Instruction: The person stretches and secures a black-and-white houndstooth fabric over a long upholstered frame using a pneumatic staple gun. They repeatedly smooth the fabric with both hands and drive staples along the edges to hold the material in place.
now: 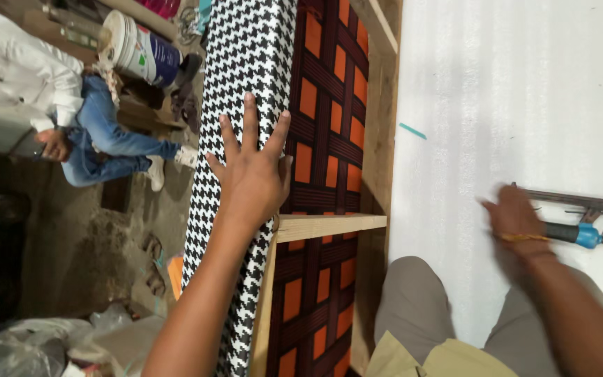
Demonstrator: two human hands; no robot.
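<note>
Left hand [251,174] spread flat, fingers fanned apart, palm pressed down on black-and-white houndstooth fabric [242,63] stretched over the edge of a wooden furniture frame [378,126]. Grips nothing; simply presses the cloth against the frame's rail. Thumb side reaching to the fabric's edge, right where the cloth meets orange-and-dark woven webbing [329,91] strung across the frame's inside. Just below the palm, a pale wooden crosspiece [333,225] running across the webbing to the frame's far side.

Right hand [518,216] well apart from the left, blurred, lying over a white foam sheet [511,84]. Closed around the handle of a pneumatic staple gun [574,206] with a dark metal body and a blue fitting at its rear, brass coupling beyond that. Fingers too smeared to tell how tightly wrapped, yet curled about the tool's grip. Thin orange band at the wrist. Tool resting on or just above the foam, near the picture's right edge.

Small teal mark [412,130] on the foam, between frame and tool. Grey-trousered knee [413,300] at the foam's lower edge.

Off to the left, another person [71,119] in a white shirt and blue jeans, seated on the floor, beside a white plastic bucket [137,49]. Crumpled plastic bags [71,345] on the floor at lower left.
</note>
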